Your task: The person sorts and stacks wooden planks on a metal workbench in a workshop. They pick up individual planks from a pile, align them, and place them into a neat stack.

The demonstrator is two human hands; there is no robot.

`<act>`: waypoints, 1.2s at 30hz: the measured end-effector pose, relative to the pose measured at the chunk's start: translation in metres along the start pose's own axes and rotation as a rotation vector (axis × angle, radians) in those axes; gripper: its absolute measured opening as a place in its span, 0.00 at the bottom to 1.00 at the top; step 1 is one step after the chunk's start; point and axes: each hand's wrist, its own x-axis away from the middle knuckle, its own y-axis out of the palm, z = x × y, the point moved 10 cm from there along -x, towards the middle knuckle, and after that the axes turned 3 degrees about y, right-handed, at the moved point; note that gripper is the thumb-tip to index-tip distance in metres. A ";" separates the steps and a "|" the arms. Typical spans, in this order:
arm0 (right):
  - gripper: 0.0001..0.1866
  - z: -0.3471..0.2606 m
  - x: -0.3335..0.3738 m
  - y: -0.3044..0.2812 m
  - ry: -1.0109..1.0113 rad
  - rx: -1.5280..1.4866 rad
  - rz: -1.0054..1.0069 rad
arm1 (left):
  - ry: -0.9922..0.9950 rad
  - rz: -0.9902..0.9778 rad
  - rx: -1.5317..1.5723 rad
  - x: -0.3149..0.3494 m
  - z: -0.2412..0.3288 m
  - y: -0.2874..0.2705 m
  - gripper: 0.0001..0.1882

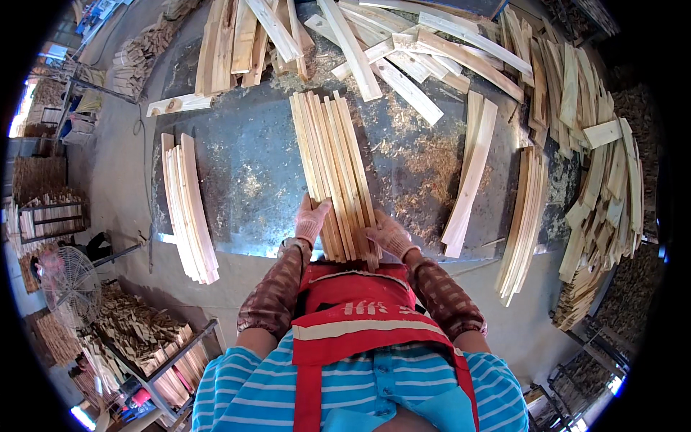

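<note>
In front of me a bundle of wooden slats lies lengthwise on the dark table, its near ends close to my red apron. My left hand, in a pale knitted glove, presses on the bundle's left side near its front end. On the opposite side my right hand, gloved the same way, grips the outer slats. Between them the slats stand on edge, side by side, with their far ends slightly uneven. The undersides of both hands are hidden.
A small stack of slats sits at the table's left edge. Two crossed slats and another stack lie to the right. Loose boards heap across the back. Sawdust covers parts of the table. A fan stands at left.
</note>
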 end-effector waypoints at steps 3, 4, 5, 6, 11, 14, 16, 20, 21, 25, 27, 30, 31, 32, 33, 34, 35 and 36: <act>0.36 -0.005 -0.001 0.002 -0.005 -0.090 -0.064 | -0.017 -0.055 -0.069 -0.007 -0.003 -0.002 0.43; 0.36 -0.006 0.002 0.000 -0.007 -0.113 -0.069 | -0.027 -0.106 -0.078 -0.004 -0.002 0.000 0.44; 0.36 -0.012 0.000 -0.006 -0.020 -0.131 -0.074 | -0.029 -0.148 -0.083 -0.003 0.006 0.001 0.45; 0.36 -0.011 0.000 -0.007 -0.010 -0.141 -0.073 | -0.020 -0.150 -0.082 -0.004 0.005 0.002 0.46; 0.33 -0.007 0.025 -0.055 0.172 -0.403 0.006 | -0.122 -0.183 -0.078 0.009 0.030 -0.008 0.49; 0.26 0.063 0.019 -0.058 0.163 -0.747 0.047 | -0.076 -0.079 0.095 -0.024 0.012 -0.022 0.41; 0.23 0.060 0.026 -0.074 0.189 -0.686 0.046 | -0.038 -0.026 0.156 -0.032 0.027 -0.034 0.31; 0.24 0.066 0.031 -0.070 0.223 -0.830 0.000 | -0.049 0.048 0.363 -0.087 0.010 -0.048 0.24; 0.25 0.074 0.029 -0.064 0.223 -0.880 0.010 | -0.113 0.028 0.395 -0.081 0.031 -0.042 0.23; 0.27 0.065 0.023 -0.041 0.140 -1.113 0.033 | -0.193 0.005 0.399 -0.080 0.038 -0.035 0.20; 0.27 0.048 0.029 -0.040 0.285 -1.104 -0.036 | -0.109 0.130 0.394 -0.092 0.015 -0.051 0.21; 0.27 0.051 0.028 -0.037 0.234 -1.146 -0.012 | 0.115 0.287 0.288 -0.105 0.009 -0.069 0.22; 0.27 0.051 0.029 -0.038 0.231 -1.146 0.002 | 0.124 0.306 0.276 -0.103 0.003 -0.068 0.22; 0.28 0.060 0.029 -0.040 0.247 -1.068 0.044 | 0.138 0.325 0.260 -0.092 0.021 -0.067 0.22; 0.29 0.071 0.030 -0.045 0.262 -0.988 0.085 | 0.151 0.346 0.245 -0.081 0.039 -0.066 0.22; 0.29 0.080 0.030 -0.047 0.276 -0.906 0.124 | 0.251 0.227 0.261 -0.096 0.025 -0.058 0.25; 0.30 0.079 0.034 -0.064 0.259 -0.626 0.269 | 0.299 0.342 -0.188 -0.081 0.056 -0.053 0.24; 0.31 0.059 0.043 -0.088 0.216 -0.333 0.391 | 0.188 0.293 -0.208 -0.097 0.040 -0.064 0.24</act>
